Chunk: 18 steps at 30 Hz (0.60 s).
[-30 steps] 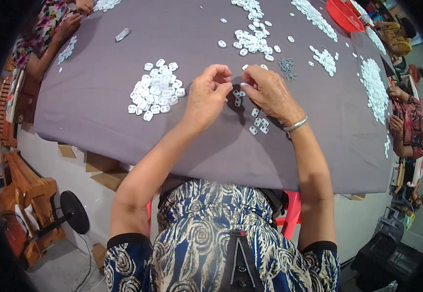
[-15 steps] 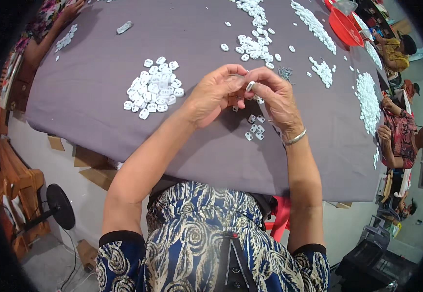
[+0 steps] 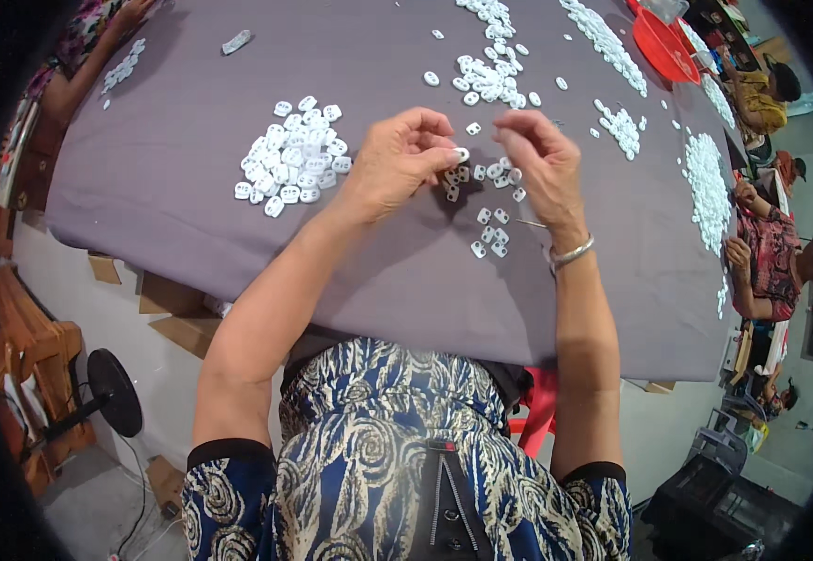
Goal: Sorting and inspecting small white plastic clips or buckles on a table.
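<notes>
My left hand (image 3: 406,164) pinches a small white oval plastic piece (image 3: 461,154) between thumb and fingertips, above the table. My right hand (image 3: 545,164) is apart from it, a little to the right, thumb and fingers drawn together; whatever they hold is too small to make out. Loose white two-holed pieces (image 3: 494,171) lie on the cloth between and under the hands. Closer to me is a small group of similar pieces (image 3: 489,236). A thin metal rod (image 3: 530,223) shows beside my right wrist; whether the hand holds it is unclear.
Left of my hands spreads a heap of white pieces (image 3: 294,159) on the grey tablecloth (image 3: 369,280). More piles (image 3: 490,79) lie beyond and to the right (image 3: 708,196). A red basin (image 3: 663,47) stands far right. Other people sit around the table.
My hands were together around the white piece; now they are apart. The right hand has drawn slightly right, and the piece is in my left fingertips.
</notes>
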### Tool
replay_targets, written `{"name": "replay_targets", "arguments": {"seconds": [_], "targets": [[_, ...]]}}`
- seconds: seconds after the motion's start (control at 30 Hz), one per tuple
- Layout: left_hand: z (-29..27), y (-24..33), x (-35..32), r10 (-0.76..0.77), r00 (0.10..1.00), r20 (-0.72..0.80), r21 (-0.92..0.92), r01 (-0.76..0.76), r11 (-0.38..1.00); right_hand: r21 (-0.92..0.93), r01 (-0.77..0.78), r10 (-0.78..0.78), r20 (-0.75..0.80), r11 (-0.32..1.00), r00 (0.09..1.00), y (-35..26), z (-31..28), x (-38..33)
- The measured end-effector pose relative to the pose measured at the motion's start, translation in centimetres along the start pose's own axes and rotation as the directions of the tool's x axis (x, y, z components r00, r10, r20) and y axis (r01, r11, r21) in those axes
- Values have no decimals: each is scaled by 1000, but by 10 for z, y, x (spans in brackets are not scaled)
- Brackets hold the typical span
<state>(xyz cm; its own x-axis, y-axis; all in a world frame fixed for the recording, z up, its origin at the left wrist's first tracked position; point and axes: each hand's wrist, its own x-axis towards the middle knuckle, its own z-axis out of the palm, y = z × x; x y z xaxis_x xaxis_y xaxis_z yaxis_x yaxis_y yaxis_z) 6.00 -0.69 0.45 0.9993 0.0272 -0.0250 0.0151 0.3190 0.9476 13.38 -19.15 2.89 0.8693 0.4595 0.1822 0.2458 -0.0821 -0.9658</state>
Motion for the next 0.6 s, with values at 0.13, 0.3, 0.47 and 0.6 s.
{"name": "replay_targets", "arguments": {"seconds": [0.13, 0.3, 0.47, 0.6], "targets": [[-4, -5, 1, 153, 982, -109, 525, -73, 848, -421, 41, -14, 65, 906, 998, 10, -22, 6], [-4, -10, -2, 398, 917, -12, 781, -239, 576, -573, 287, -118, 314, 768, 942, 6, -14, 2], [0, -6, -2, 479, 877, -36, 828, -242, 506, -630, 322, -114, 348, 707, 931, 9, -4, -2], [-1, -7, -2, 495, 868, -41, 759, -295, 580, -616, 392, -176, 382, 683, 907, 1, 2, -4]]}}
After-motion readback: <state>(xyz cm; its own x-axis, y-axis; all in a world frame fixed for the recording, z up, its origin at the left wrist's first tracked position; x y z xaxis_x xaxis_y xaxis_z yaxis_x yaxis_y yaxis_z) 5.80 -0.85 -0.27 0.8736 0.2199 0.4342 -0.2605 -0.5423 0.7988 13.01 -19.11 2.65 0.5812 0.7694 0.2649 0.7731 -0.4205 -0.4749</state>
